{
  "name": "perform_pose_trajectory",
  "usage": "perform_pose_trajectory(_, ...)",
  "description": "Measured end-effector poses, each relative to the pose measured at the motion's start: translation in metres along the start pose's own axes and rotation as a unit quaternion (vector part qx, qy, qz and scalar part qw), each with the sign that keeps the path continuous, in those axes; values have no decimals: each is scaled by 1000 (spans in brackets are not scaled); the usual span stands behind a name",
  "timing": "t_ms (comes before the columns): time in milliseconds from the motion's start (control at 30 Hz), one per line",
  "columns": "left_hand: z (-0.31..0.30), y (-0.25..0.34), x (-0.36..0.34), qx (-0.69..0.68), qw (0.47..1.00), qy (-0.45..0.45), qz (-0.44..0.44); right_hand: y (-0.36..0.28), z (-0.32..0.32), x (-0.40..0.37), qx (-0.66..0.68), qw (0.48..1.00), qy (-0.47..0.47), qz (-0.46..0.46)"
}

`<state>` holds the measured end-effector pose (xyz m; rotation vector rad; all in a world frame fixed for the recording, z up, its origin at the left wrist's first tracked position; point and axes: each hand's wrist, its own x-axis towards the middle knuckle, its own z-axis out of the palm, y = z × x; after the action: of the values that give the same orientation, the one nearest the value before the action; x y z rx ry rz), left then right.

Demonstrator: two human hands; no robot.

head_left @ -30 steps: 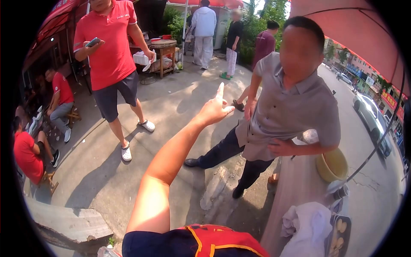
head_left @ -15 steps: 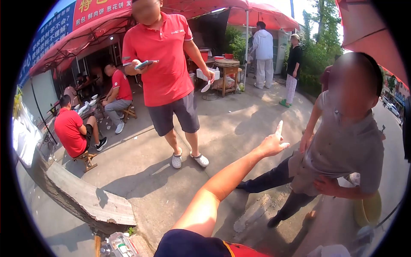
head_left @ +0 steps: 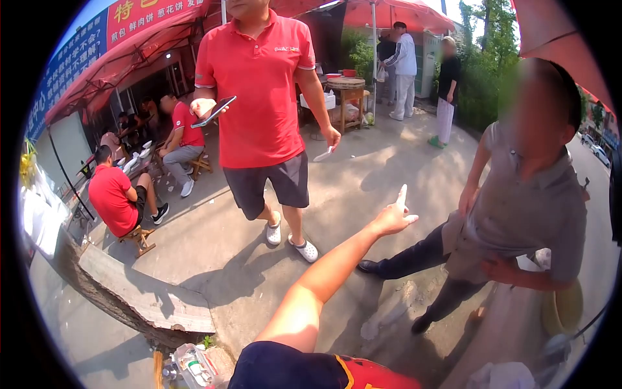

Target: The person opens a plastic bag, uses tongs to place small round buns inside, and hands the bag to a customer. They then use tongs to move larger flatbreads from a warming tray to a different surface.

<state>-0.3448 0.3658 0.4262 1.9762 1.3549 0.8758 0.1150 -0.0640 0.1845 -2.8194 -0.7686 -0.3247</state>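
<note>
My left hand is stretched out forward with the index finger pointing and the thumb apart; nothing is in it. It is in mid-air over the pavement, touching nothing. My right hand is out of view. Nearest on the right stands a person in a grey shirt, one hand at the waist. Ahead, a person in a red polo shirt has a smartphone in one hand and a white object, perhaps a spoon, in the other.
People sit on low wooden stools at the left under a red canopy. A sloping concrete slab lies at lower left, beside a clear plastic box. A round wooden table stands farther back. A yellowish bucket is at lower right.
The person in the red polo has stepped closer, and the phone has tilted. My left hand still points, now slightly farther left in view. The person in white at the back has turned.
</note>
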Motion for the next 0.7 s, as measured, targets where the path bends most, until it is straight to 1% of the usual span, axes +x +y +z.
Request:
perform_pose_trajectory(133, 7, -24, -10, 8, 1000, -10, -23, 3, 2, 6, -1, 1000, 4, -2)
perform_pose_trajectory(367, 21, -84, -66, 18, 994, -28, -106, 12, 5, 7, 9, 1000, 15, -4)
perform_pose_trajectory(433, 27, -88, -88, -20, 986, -43, -161, 15, 5, 7, 8, 1000, 17, -2)
perform_pose_trajectory(467, 34, -98, -94, -15, 984, -41, -172, 16, 5, 8, 5, 1000, 17, -3)
perform_pose_trajectory(500, 45, -117, -103, -9, 982, -41, -185, 17, 6, 8, 6, 1000, 16, -3)
perform_pose_trajectory(567, 69, -160, -122, 10, 969, -54, -239, 19, 7, 7, 5, 1000, 16, -2)
perform_pose_trajectory(633, 100, -211, -146, 18, 959, -37, -281, 21, 9, 8, 5, 1000, 15, 1)
perform_pose_trajectory(700, 104, -206, -174, 12, 914, -77, -399, 21, 9, 11, 2, 1000, 19, 1)
